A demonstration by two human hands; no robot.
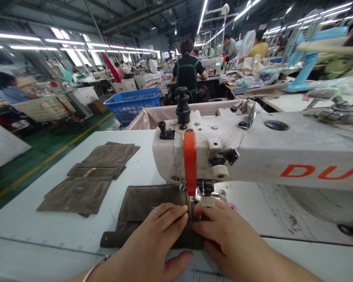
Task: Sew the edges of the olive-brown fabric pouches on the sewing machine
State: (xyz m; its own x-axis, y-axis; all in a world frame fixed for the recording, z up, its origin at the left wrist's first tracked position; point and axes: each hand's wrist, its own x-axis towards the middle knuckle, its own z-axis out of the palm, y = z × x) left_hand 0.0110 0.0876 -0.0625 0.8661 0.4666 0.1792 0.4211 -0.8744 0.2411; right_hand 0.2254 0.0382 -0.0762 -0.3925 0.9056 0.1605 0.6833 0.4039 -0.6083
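A dark olive-brown wallet piece point(153, 196) lies under the head of the sewing machine point(167, 156), with a narrow strip with a snap hole along its near edge. My left hand point(161, 231) rests on it, fingers stretched flat and thumb apart, the fingertips just left of the needle area. At the right side of the same piece, my right hand point(220, 227) has its fingers curled and pressed together on the edge, close to the presser foot. The needle and foot are mostly hidden behind the orange guard point(190, 162) and my fingers.
Left on the white table point(17, 243) lies a stack of similar wallet pieces point(82, 188), one with a zipper. Ruler markings run along the near edge. Behind the machine are a cloth-lined bin point(138, 121), a blue basket point(132, 102), a blue fan point(304, 68) and a seated person point(188, 72).
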